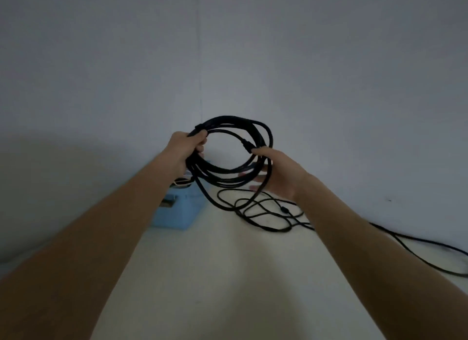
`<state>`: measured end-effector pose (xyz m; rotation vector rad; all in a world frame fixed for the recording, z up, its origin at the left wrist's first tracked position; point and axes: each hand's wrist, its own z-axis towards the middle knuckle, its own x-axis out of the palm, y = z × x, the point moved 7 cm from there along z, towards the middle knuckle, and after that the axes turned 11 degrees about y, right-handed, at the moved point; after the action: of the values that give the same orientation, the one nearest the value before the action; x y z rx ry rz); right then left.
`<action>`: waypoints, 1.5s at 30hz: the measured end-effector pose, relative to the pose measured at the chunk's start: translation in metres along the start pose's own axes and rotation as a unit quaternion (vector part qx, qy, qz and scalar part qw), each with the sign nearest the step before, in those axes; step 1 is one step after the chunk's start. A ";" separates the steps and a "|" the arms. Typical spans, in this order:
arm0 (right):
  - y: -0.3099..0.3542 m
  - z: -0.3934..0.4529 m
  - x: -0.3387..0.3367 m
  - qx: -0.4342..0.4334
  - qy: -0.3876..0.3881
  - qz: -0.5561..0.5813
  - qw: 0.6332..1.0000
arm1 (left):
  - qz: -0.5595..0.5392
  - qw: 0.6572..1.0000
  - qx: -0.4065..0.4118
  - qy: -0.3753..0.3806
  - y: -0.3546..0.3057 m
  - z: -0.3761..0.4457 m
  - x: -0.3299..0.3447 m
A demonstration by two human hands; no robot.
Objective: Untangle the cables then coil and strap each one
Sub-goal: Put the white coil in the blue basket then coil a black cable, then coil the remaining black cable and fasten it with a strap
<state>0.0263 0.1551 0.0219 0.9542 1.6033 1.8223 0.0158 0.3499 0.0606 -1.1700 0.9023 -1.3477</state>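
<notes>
Both arms reach forward: the left hand point(188, 151) grips the black cable coil point(228, 147) from the left, and the right hand point(277, 172) pinches its right side, above the tabletop point(215, 263).

Black cable coil point(229, 147) held up over the pale desk point(228, 276), left hand point(186, 152) gripping its left side, right hand point(277, 173) pinching its right side, loose cables point(268, 210) and blue box point(177, 210) beneath by the desk's far edge

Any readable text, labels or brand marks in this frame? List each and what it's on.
None readable.
Black cable coil: no print visible.
Loose black cables on the table: no markings legible.
Blue box: a pale patch on its top, too blurred to tell whether it is a label.
</notes>
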 end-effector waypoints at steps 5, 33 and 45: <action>0.011 0.086 0.051 -0.061 -0.107 0.140 0.982 | 0.011 0.992 -0.032 -0.119 0.007 0.029 -0.080; -0.072 0.231 0.076 0.150 -0.027 -0.712 0.685 | 0.794 0.558 -0.215 0.113 0.103 0.096 -0.150; -0.070 0.233 0.085 0.200 0.014 -0.688 0.698 | 0.718 0.594 -0.251 0.262 0.087 0.090 -0.101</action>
<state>0.1538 0.3746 -0.0226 -0.2786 1.8673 0.4125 0.1171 0.4477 -0.0175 -0.0153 2.0819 0.0432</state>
